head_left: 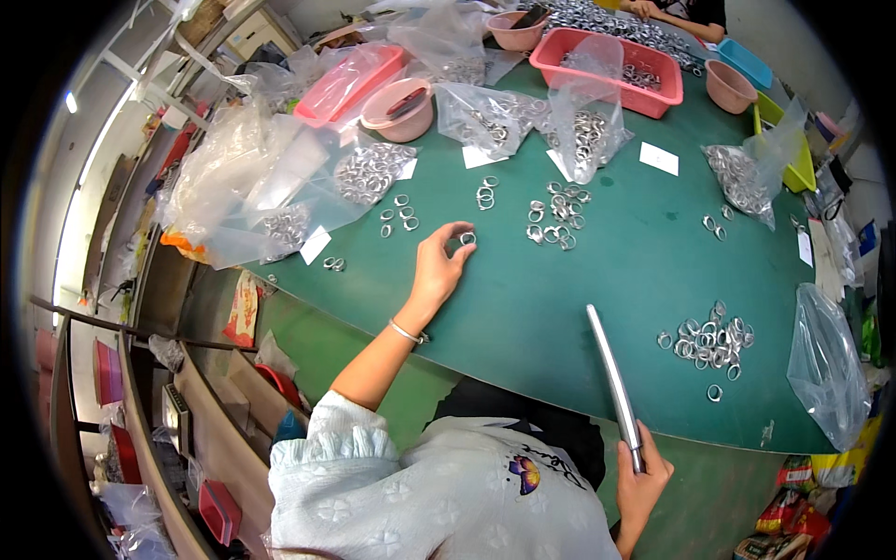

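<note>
My left hand (441, 265) is over the green table, a silver ring (468, 239) pinched between thumb and fingertip. Near the table's front edge, my right hand (644, 478) grips the handle of a tapered metal ring mandrel (611, 369), its narrow tip pointing away from me. No ring shows on the mandrel. Left of my left hand lie several loose rings (408, 213), with a small group of rings (485, 194) just beyond it. A larger cluster of rings (560, 215) lies farther right, and a heap of rings (711, 341) sits right of the mandrel.
Clear bags of rings (367, 173) line the far side, among white paper slips (659, 159). Behind stand a pink basin (611, 105) and a pink bowl (397, 129). An empty-looking plastic bag (829, 369) lies at right. Another person's arm (686, 21) rests at the far end.
</note>
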Demonstrator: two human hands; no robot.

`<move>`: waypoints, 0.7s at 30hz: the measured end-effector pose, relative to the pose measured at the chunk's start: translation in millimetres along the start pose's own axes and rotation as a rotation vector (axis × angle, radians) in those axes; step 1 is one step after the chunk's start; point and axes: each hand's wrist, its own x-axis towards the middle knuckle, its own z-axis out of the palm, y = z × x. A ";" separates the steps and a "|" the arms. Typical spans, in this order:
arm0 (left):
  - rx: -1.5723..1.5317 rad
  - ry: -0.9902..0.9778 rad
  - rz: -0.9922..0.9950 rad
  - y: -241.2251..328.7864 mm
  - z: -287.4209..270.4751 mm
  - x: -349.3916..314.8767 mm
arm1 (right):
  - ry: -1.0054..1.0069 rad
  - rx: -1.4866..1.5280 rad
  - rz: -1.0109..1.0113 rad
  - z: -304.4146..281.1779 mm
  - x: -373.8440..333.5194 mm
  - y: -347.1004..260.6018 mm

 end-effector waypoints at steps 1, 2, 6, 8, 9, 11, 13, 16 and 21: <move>0.004 0.013 0.008 0.7 -1.3 -1.1 | 0.004 0.005 0.021 0.0 -0.6 0.5; 0.014 0.034 0.013 -1.6 -4.0 -1.4 | 0.004 0.006 -0.006 1.2 -0.3 1.7; 0.045 0.106 0.042 -8.5 -13.1 -2.8 | -0.003 0.013 -0.040 3.9 1.8 2.5; 0.065 0.133 0.066 -10.3 -16.9 -3.2 | -0.024 0.005 -0.025 3.1 2.0 2.0; 0.079 0.145 0.081 -11.1 -18.8 -3.1 | -0.022 0.009 -0.030 3.4 2.4 2.0; 0.103 0.164 0.109 -12.6 -20.2 -3.3 | -0.018 0.013 -0.036 4.3 3.2 1.8; 0.095 0.159 0.080 -10.9 -20.6 -3.3 | -0.015 0.013 -0.027 4.3 3.3 1.1; 0.067 0.142 0.060 -8.7 -18.2 -3.2 | -0.009 0.013 -0.033 4.8 4.0 0.7; 0.017 0.032 0.094 -0.6 -3.2 0.8 | 0.009 0.006 -0.047 6.2 2.1 1.8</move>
